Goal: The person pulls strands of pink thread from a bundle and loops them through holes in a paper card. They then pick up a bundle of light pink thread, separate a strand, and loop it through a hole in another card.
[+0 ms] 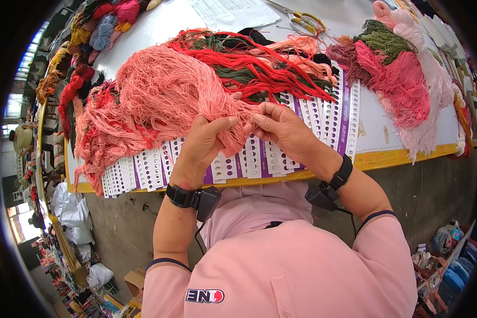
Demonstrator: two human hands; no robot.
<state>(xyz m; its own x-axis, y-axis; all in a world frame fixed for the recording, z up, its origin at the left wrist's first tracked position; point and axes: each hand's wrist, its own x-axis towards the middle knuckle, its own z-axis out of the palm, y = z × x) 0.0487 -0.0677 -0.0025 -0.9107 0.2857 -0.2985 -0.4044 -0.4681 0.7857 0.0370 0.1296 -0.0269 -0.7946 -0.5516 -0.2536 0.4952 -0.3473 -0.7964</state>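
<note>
A big loose bundle of salmon-pink yarn (159,90) lies on the white table (159,26). My left hand (204,140) grips a tuft of this yarn at its near end. My right hand (281,127) pinches strands of the same tuft just to the right, the two hands almost touching. Under both hands lies a row of white punched cards with purple stripes (323,119), fanned along the table's yellow front edge (403,155). Red, green and black yarn strands (259,66) lie across the cards behind my hands.
A heap of pink, maroon and green yarn (397,74) sits at the right. More coloured skeins (100,24) pile at the far left. Yellow-handled scissors (305,21) and a paper sheet (233,11) lie at the back. White bags (74,212) sit on the floor at left.
</note>
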